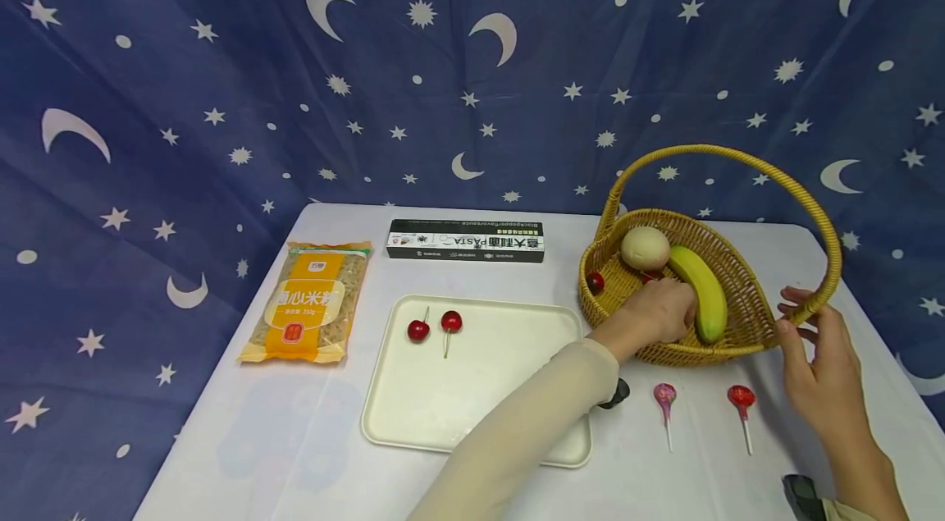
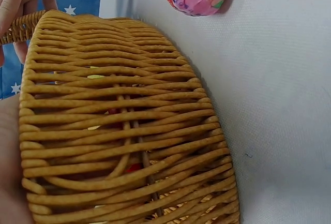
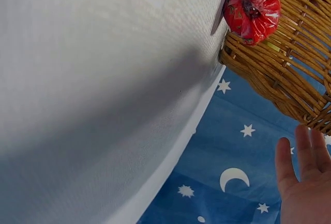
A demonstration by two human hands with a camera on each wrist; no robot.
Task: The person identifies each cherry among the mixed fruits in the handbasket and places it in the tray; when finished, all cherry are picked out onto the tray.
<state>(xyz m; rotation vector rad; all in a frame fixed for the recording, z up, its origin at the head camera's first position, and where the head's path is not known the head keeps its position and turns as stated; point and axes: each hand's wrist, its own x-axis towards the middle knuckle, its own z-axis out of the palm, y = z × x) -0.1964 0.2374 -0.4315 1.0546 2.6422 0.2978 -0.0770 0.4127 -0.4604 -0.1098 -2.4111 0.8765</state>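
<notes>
Left hand (image 1: pixel 664 309) is inside the basket (image 1: pixel 744 283), grip hidden; right hand (image 1: pixel 825 365), fingers apart, touches its handle (image 1: pixel 834 254); left of the basket lies a box (image 1: pixel 465 242) reading "PASTA", "Blackpepperflavorsauce".

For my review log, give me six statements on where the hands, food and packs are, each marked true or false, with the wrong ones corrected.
1. Two cherries lie on the tray. True.
2. The banana is on the tray. False: the banana is in the basket.
3. The left hand reaches into the basket. True.
4. Both lollipops are in the basket. False: the lollipops lie on the table.
5. The right hand is at the basket's handle. True.
6. The box is left of the bag. False: the box is to the bag's right.
</notes>
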